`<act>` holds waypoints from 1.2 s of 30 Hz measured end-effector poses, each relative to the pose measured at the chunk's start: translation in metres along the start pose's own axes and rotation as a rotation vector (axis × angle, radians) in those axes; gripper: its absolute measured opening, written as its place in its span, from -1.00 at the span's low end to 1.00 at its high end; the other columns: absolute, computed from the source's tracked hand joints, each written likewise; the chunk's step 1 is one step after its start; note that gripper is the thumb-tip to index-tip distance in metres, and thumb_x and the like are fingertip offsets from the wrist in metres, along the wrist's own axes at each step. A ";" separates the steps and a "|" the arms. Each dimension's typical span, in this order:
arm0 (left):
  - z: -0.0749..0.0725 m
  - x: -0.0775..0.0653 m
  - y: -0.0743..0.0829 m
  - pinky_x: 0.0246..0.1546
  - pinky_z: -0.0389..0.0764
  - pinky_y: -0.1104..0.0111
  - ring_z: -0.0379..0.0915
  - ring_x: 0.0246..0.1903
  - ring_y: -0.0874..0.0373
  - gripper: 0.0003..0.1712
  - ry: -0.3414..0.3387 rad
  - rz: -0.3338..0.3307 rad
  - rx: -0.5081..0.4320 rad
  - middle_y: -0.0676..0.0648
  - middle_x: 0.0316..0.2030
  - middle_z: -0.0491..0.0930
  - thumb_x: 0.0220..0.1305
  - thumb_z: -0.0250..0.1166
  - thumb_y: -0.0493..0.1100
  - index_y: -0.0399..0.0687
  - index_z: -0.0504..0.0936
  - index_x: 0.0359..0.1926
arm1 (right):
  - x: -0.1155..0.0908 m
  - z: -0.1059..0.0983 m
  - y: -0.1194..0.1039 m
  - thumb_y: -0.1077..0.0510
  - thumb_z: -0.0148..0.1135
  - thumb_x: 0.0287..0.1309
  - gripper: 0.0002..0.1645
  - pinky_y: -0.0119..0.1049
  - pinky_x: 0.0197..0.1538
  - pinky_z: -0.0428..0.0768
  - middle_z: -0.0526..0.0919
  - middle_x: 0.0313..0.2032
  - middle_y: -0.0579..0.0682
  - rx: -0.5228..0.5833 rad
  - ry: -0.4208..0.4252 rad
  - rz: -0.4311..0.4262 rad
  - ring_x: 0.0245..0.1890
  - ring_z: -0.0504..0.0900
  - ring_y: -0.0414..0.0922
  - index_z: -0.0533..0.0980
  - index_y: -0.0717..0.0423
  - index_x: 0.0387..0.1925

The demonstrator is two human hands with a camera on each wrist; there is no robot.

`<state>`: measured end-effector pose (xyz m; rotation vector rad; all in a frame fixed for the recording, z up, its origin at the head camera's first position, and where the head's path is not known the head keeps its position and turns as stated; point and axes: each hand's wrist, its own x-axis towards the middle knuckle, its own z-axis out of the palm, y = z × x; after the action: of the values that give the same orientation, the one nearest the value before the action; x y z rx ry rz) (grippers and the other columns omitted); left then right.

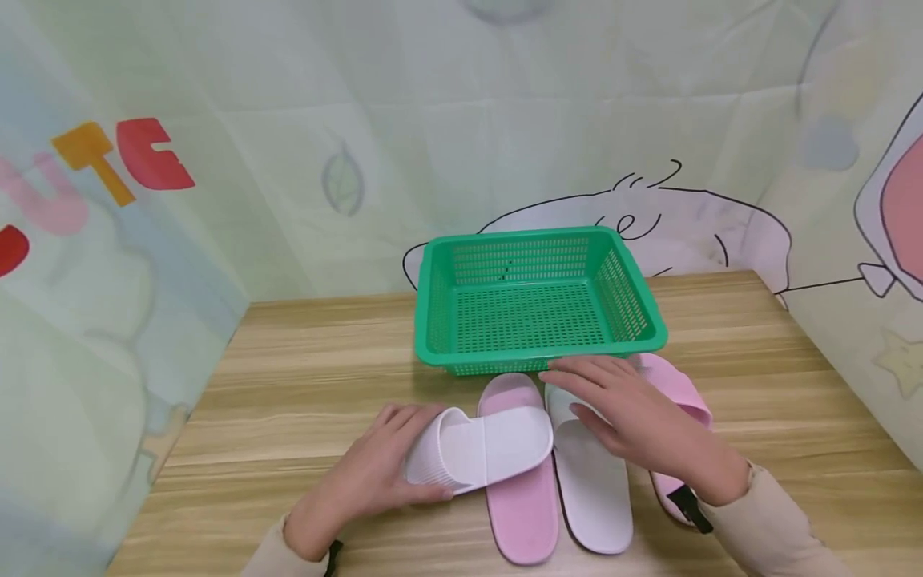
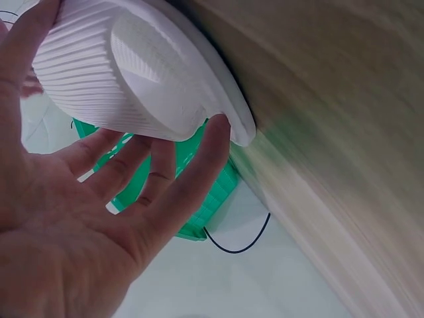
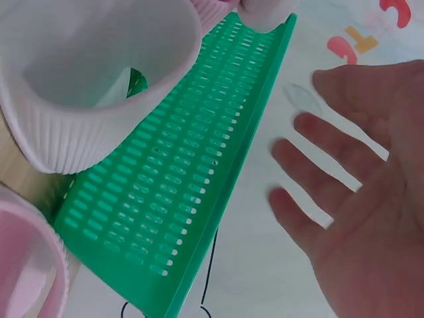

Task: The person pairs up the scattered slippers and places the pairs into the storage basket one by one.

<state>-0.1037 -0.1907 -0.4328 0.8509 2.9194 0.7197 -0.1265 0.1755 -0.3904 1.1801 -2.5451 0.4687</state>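
My left hand holds a white slipper by its ribbed strap end, with fingers on the far side and thumb along the near edge. That slipper lies crosswise over a pink slipper. In the left wrist view, the ribbed strap sits between spread fingers. My right hand hovers over the strap end of a second white slipper. Its fingers are loosely extended and hold nothing in the right wrist view. A second pink slipper is partly hidden behind the right hand and wrist.
A green plastic basket with slotted walls stands just beyond the slippers, nothing inside it. Under everything is a wood-grain table. A printed cloth backdrop rises behind the table and along both sides.
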 end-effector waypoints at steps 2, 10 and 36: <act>0.000 0.000 0.000 0.13 0.64 0.00 0.43 0.24 0.04 0.14 0.000 -0.004 -0.002 0.01 0.27 0.60 -0.05 0.63 0.41 0.03 0.46 0.48 | -0.002 0.000 0.001 0.36 0.46 0.20 -0.34 0.08 0.28 0.62 0.66 0.25 -0.01 0.009 -0.051 0.003 0.27 0.62 0.05 0.58 0.07 0.33; 0.003 -0.003 0.000 0.10 0.65 0.02 0.44 0.23 0.03 0.13 0.010 0.005 0.004 0.02 0.26 0.60 -0.05 0.61 0.44 0.04 0.48 0.46 | -0.015 0.021 0.014 0.37 0.50 0.16 -0.38 0.12 0.24 0.64 0.65 0.26 0.18 0.035 -0.138 0.034 0.23 0.65 0.17 0.58 0.19 0.27; 0.001 -0.001 -0.003 0.14 0.63 0.03 0.44 0.21 0.06 0.13 0.003 0.004 0.005 0.03 0.27 0.60 -0.05 0.59 0.48 0.07 0.49 0.46 | -0.022 0.015 0.017 0.60 0.41 0.03 -0.14 0.08 0.23 0.66 0.60 0.34 0.07 -0.017 -0.135 0.033 0.28 0.61 0.12 0.56 0.01 0.35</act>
<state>-0.1046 -0.1928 -0.4347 0.8568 2.9236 0.7151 -0.1279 0.1948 -0.4152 1.2035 -2.6808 0.3868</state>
